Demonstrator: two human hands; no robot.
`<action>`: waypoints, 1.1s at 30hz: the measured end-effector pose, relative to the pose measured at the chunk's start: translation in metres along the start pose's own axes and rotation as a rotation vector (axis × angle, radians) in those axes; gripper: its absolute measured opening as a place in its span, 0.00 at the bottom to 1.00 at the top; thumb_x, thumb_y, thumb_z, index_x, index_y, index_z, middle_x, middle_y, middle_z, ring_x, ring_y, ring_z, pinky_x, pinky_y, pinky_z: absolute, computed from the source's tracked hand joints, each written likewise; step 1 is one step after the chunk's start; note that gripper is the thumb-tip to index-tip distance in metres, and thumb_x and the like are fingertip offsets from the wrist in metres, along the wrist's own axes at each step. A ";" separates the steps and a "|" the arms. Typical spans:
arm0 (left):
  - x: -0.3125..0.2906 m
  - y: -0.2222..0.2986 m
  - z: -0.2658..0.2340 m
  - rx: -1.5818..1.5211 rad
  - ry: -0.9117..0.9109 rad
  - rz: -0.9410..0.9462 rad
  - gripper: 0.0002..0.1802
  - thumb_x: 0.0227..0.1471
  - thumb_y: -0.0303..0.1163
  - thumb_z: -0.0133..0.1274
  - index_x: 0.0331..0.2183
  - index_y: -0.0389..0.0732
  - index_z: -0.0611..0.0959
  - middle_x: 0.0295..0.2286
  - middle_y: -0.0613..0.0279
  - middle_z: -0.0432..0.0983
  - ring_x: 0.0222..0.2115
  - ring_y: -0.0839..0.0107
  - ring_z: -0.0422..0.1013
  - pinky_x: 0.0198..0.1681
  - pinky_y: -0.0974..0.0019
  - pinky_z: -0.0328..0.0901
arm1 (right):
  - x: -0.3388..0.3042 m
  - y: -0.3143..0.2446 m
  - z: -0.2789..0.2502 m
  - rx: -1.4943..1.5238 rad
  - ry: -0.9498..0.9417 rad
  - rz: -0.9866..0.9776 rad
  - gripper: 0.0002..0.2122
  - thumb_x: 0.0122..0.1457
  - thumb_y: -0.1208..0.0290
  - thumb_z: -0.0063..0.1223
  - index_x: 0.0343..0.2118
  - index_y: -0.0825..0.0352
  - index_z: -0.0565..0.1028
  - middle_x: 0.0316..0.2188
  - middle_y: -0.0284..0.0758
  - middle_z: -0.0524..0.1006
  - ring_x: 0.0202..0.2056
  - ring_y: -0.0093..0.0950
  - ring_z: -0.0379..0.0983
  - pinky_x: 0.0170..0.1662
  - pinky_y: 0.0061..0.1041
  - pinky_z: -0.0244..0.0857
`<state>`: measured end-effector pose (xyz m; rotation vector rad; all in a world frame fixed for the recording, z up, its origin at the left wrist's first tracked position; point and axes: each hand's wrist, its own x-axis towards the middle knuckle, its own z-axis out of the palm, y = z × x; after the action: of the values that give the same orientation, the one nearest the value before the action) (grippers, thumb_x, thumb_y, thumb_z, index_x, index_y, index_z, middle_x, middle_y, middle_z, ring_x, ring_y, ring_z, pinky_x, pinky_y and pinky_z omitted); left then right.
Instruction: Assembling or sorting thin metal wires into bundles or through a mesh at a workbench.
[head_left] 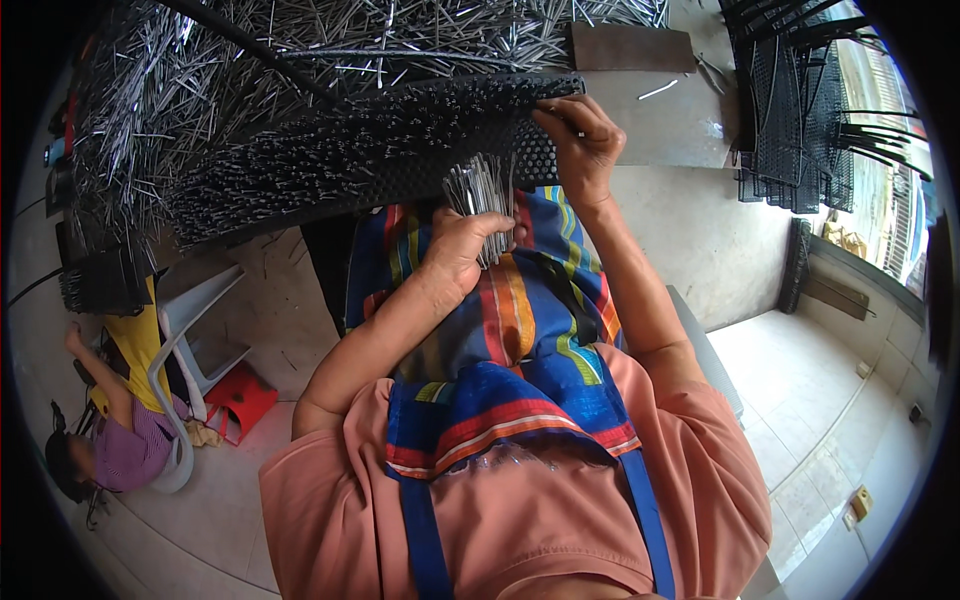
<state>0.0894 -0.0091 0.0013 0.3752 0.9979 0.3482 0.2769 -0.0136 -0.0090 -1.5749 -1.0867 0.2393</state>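
Nearest the camera, a striped blue apron (515,400) covers the wearer's front and lap. Ahead of it, the left hand (468,245) is closed around a bundle of thin grey strips (477,190), with the thumb laid across them and the upper ends fanning slightly. Just beyond the bundle, the dark perforated panel (540,160) lies crosswise; strip ends stud most of its face, while holes near its right end stand bare. The right hand (588,140) is at that end, fingers curled and thumb close to them; whether they pinch the panel or a strip cannot be told. For the step in hand, which appears to be fitting strips into the holes, the bundle is best held firmly beside the bare rows, ends level, so that single strips separate cleanly. The panel is best kept steady and the rows worked in order; a loose grip risks spilling or crossing strips. Beyond the panel, a large heap of strips (300,25) spreads at upper left, and a brown plate (632,48) and pliers (712,75) are at upper right on the worktop (680,120). To the far right are dark mesh panels (795,115); to the left, a co-worker (140,445) in a purple top
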 end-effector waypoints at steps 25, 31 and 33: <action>-0.010 0.002 -0.005 -0.024 -0.195 0.048 0.21 0.40 0.11 0.55 0.41 0.34 0.80 0.32 0.57 0.79 0.28 0.65 0.78 0.30 0.62 0.76 | -0.025 -0.041 -0.025 0.394 -0.568 0.922 0.08 0.52 0.78 0.61 0.20 0.69 0.74 0.16 0.29 0.74 0.18 0.15 0.68 0.22 0.18 0.60; -0.017 0.012 -0.008 0.118 0.068 -0.041 0.16 0.45 0.15 0.54 0.40 0.34 0.79 0.33 0.53 0.81 0.30 0.60 0.80 0.32 0.61 0.76 | -0.022 -0.042 -0.012 0.403 -0.093 0.509 0.02 0.54 0.79 0.59 0.26 0.68 0.78 0.19 0.25 0.74 0.19 0.12 0.62 0.22 0.14 0.52; -0.017 0.006 -0.013 0.031 0.010 0.031 0.14 0.46 0.16 0.54 0.38 0.35 0.79 0.32 0.53 0.81 0.30 0.61 0.80 0.30 0.63 0.75 | -0.018 -0.036 -0.004 0.303 -0.063 0.383 0.02 0.53 0.82 0.58 0.29 0.69 0.79 0.23 0.26 0.76 0.23 0.12 0.65 0.25 0.13 0.56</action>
<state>0.0694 -0.0099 0.0105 0.4181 1.0090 0.3634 0.2520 -0.0324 0.0163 -1.4946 -0.7458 0.6832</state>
